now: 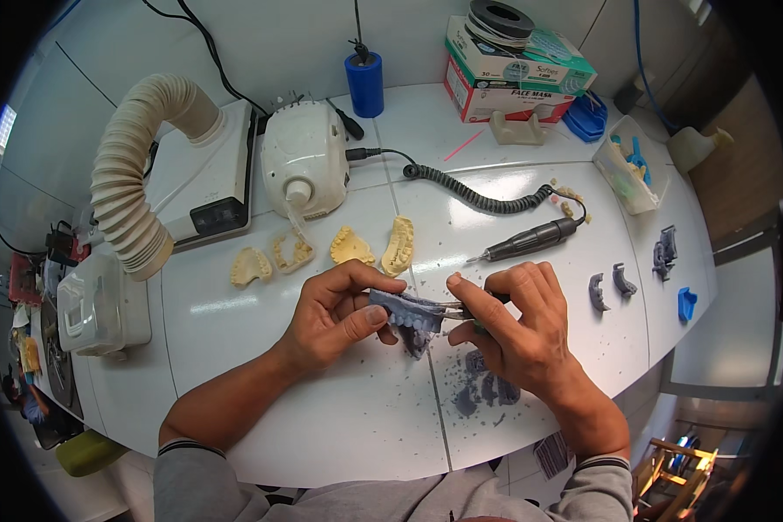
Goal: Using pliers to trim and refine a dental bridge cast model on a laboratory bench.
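Thumb & fingers of the L hand (344, 317) are closed round the L end of a grey-blue dental model (409, 310), which is held up over the white tbl (322, 426) w/ its row of teeth in view. A darker grey part (416, 343) is seen hanging just below; whether the two are joined can't be told. By the R hand (526, 322) a pliers-like tool (451, 311) is gripped, its metal tips set at the model's R end, its handles mostly hidden by fingers.

Below the R hand, grey scraps (496, 389) are heaped on the tbl, w/ crumbs scattered round abt. Just beyond the hands, four yellowish dental casts (398, 247) are set out in a row. Nr the far side of the R hand a black handpiece (531, 239) is laid down, joined by a coiled cord (478, 202) to a white control unit (300, 157). Further L, a white box (213, 174) w/ a ribbed hose (117, 174) is placed, & nr the tbl's L edge a clear container (113, 304).

To the R, three grey pcs (624, 281) & a small blue pc (686, 304) are spread out; behind them a tub (625, 190) w/ a blue tool (639, 161) is seen. At the back a blue cylinder (364, 84) is stood upright, & farther R cardboard boxes (496, 91) are stacked, topped by a spool (500, 19).
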Motion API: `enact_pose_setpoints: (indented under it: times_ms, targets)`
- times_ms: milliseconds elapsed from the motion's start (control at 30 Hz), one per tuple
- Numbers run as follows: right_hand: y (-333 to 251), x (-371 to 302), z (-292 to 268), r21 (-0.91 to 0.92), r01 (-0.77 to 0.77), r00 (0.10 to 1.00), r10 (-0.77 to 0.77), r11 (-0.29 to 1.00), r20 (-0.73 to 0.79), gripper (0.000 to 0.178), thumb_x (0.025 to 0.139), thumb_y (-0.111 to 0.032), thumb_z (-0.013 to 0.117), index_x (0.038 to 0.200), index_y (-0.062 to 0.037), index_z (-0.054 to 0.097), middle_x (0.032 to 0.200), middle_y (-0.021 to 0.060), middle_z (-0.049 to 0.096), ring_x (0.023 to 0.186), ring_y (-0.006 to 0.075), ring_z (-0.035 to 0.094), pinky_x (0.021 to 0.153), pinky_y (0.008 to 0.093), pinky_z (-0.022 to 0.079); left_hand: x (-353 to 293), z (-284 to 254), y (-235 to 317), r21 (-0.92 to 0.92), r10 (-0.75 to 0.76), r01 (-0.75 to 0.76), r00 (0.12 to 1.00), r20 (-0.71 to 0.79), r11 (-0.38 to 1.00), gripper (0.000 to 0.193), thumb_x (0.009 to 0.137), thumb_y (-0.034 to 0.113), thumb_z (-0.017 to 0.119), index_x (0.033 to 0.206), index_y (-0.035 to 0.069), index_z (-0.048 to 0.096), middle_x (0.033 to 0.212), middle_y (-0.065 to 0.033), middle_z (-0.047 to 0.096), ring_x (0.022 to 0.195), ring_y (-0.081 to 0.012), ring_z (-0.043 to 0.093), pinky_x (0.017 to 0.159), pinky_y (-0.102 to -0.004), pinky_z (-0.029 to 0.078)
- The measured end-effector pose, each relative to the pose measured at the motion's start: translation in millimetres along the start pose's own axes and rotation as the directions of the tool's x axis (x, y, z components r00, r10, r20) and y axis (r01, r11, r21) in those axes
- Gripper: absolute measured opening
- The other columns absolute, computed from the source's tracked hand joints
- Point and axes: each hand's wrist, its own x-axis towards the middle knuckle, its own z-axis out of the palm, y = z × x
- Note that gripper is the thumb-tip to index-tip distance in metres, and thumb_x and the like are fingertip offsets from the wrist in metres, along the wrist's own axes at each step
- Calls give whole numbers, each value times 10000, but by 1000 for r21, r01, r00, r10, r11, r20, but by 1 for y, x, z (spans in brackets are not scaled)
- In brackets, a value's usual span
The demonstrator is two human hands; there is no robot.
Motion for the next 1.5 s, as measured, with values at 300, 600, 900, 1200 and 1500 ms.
enact_pose_setpoints:
  times_ms: [300, 600, 900, 1200, 1500]
  targets:
    - [-1, 0, 3, -4, 23, 1000, -23, 1000, -12, 519, 813, -348, 843, 1272, -118, 767, 834, 0, 558, 741, 174, 531, 672, 347, 391, 0, -3, -3, -21, 11, -10, 1000, 27, 1000, 353, 1042, 206, 702, 1285, -38, 625, 1199, -162, 655, 922, -155, 721, 742, -278, 645]
    - [-4, -6, 1, 45, -10, 997, 6, 999, 77, 498, 830, -313, 846, 1269, -96, 752, 760, 12, 519, 656, 180, 518, 600, 345, 428, 1, -3, -2, -31, 38, -36, 999, 36, 999, 339, 1035, 187, 714, 1275, -40, 640, 1198, -173, 659, 892, -151, 729, 747, -265, 639]
    - [-3, 4, -8, 297, -174, 983, 146, 939, 115, 546, 838, -314, 854, 1324, -99, 728, 873, 60, 589, 754, 224, 561, 712, 377, 456, 1, -2, 1, -20, 33, -32, 999, 27, 999, 309, 1038, 64, 671, 1321, -55, 641, 1138, -131, 691, 945, -153, 739, 857, -286, 624]
    - [-5, 0, -8, 12, 1, 998, -2, 1000, 63, 557, 817, -373, 832, 1323, -156, 746, 914, 15, 592, 832, 190, 550, 764, 376, 407, 1, -3, 0, 0, 23, -23, 999, 35, 1000, 319, 1034, 87, 683, 1321, -50, 651, 1109, -126, 690, 899, -137, 728, 836, -271, 603]
    - [-5, 1, -8, 18, -3, 997, 2, 1000, 78, 538, 815, -357, 834, 1304, -148, 754, 831, -6, 552, 761, 171, 529, 687, 352, 374, 2, -4, -1, 19, 75, -76, 996, 51, 997, 311, 1029, 76, 683, 1316, -43, 667, 1129, -140, 674, 914, -147, 724, 840, -283, 626]
